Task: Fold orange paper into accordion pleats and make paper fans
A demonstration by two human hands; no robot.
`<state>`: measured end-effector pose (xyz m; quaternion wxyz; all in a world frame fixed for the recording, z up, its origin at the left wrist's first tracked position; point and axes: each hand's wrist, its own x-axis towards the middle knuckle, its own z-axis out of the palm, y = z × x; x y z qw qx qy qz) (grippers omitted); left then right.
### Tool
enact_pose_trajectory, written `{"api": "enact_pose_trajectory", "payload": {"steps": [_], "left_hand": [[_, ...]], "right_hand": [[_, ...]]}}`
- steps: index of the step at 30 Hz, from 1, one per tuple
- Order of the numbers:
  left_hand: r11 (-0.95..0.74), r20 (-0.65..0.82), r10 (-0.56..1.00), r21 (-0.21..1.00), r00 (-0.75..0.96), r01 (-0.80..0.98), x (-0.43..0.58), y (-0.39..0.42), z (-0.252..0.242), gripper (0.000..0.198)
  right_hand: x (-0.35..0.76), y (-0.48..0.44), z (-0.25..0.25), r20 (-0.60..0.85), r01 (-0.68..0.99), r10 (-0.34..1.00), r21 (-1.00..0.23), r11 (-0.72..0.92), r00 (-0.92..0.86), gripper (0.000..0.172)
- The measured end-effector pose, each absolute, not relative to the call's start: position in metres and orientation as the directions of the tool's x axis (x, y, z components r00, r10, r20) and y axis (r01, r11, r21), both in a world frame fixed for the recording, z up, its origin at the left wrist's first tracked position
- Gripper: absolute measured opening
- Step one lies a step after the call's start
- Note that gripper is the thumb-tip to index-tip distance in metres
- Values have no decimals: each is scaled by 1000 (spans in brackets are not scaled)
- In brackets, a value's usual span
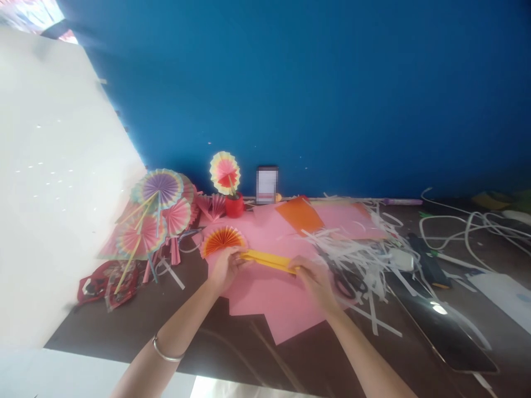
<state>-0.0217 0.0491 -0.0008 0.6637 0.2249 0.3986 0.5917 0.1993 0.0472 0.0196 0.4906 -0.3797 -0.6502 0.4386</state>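
Note:
A narrow folded strip of yellow paper (269, 260) stretches between my two hands, above pink sheets (265, 296) spread on the dark table. My left hand (227, 270) pinches its left end, and my right hand (312, 279) grips the right end. Just behind my left hand lies an orange pleated paper fan (223, 239), opened to a half circle. Beside my right hand are dark-handled scissors (347, 286), partly covered by a heap of white paper strips (352, 251).
Several finished paper fans (160, 190) pile up at the left. A red pot (234, 205) holding a round fan (225, 172) stands near the blue wall. An orange sheet (301, 214) lies at the back. A black tablet-like device (443, 323) and white cables (468, 224) occupy the right.

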Motion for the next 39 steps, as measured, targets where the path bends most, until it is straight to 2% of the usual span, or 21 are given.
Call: {"api": "enact_pose_trajectory", "payload": {"steps": [6, 12, 15, 18, 21, 23, 28, 33, 39], "left_hand": [[182, -209, 978, 843, 4, -505, -19, 45, 3, 28], [164, -174, 985, 868, 23, -468, -23, 47, -1, 25], [136, -135, 990, 904, 30, -406, -23, 48, -5, 26], [105, -99, 995, 921, 34, -374, -23, 47, -6, 31], [133, -125, 991, 912, 46, -388, -24, 46, -3, 49], [177, -161, 984, 896, 72, -408, -24, 46, -1, 57], [221, -208, 975, 898, 75, -381, -24, 47, 0, 27], [224, -212, 974, 913, 73, -340, -26, 49, -3, 26], [212, -181, 973, 944, 141, -252, -29, 47, 2, 28]], "right_hand": [[201, 48, 16, 403, 159, 866, -873, 461, -297, 16], [201, 50, 14, 413, 190, 855, -855, 483, -313, 18], [200, 48, 17, 366, 176, 891, -891, 419, -268, 17], [198, 46, 19, 248, 136, 952, -952, 274, -180, 17], [197, 46, 21, 137, 81, 982, -986, 149, -131, 25], [197, 46, 21, 114, 58, 984, -991, 123, -134, 24], [198, 47, 19, 90, 38, 989, -995, 95, -119, 26], [196, 48, 20, 30, 53, 993, -998, 37, -118, 28], [197, 51, 15, 14, -128, 995, -992, 1, -95, 20]]}}
